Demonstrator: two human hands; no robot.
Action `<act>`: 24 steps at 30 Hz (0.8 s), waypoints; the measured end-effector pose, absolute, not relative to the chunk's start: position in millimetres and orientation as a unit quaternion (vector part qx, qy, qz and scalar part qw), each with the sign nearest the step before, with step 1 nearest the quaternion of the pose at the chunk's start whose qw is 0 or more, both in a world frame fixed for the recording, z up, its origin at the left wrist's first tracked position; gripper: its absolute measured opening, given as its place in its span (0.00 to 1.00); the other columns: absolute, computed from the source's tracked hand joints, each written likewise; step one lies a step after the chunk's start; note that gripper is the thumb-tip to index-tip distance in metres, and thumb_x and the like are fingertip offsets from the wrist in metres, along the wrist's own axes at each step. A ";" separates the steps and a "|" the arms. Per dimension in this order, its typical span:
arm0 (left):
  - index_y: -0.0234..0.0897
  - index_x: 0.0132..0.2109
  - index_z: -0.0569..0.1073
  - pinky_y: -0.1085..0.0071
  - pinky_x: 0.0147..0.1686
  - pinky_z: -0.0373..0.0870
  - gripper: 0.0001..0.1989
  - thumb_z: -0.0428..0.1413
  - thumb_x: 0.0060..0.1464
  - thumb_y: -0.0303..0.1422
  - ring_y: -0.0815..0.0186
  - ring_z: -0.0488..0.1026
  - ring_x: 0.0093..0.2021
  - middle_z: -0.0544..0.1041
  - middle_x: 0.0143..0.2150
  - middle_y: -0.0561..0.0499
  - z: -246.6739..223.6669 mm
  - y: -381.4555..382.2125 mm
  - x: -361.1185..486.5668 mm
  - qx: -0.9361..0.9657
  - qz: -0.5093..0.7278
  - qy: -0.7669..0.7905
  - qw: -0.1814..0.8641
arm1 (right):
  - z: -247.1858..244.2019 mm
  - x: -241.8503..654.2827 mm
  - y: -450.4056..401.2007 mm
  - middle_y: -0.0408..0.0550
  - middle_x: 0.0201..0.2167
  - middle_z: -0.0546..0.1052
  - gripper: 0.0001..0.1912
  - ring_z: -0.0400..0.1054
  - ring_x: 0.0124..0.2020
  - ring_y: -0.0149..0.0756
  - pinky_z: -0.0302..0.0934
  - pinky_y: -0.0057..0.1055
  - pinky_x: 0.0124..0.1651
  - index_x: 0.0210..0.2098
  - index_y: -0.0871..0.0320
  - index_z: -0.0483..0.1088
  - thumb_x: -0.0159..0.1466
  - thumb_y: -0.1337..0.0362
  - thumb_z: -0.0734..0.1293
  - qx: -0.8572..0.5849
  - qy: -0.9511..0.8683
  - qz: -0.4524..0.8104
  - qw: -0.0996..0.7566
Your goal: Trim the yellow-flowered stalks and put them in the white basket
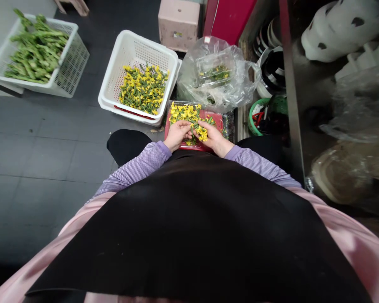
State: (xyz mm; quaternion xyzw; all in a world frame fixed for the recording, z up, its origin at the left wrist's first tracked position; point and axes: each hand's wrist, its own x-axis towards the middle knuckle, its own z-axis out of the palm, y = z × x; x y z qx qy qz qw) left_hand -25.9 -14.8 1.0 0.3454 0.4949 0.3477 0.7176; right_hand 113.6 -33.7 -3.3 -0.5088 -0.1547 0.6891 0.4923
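My right hand (216,139) is closed around a small bunch of yellow flowers (202,134) with green stems. Close beside it, my left hand (177,135) has its fingers pinched at the left edge of that bunch; whatever lies between the fingertips is too small to make out. Both hands are just above a red tray (219,119) in front of my lap. On the tray's left part, yellow flowers (185,112) are laid in what looks like a clear plastic box, partly hidden by my hands.
A white basket (109,86) with more yellow flowers stands beyond my left hand. Farther left is a basket (71,63) of green stalks. A clear plastic bag (240,90) with clear boxes sits behind the tray. To the right are a green basin (253,126) and a metal shelf edge (292,84).
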 end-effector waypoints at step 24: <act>0.38 0.38 0.69 0.76 0.21 0.62 0.05 0.60 0.60 0.28 0.75 0.64 0.17 0.72 0.23 0.58 7.0 -17.1 -37.0 0.478 0.296 0.498 0.660 | 6.1 135.7 -48.6 0.40 0.31 0.78 0.17 0.73 0.42 0.40 0.65 0.38 0.56 0.32 0.55 0.74 0.47 0.67 0.81 -0.600 -0.435 0.508 0.438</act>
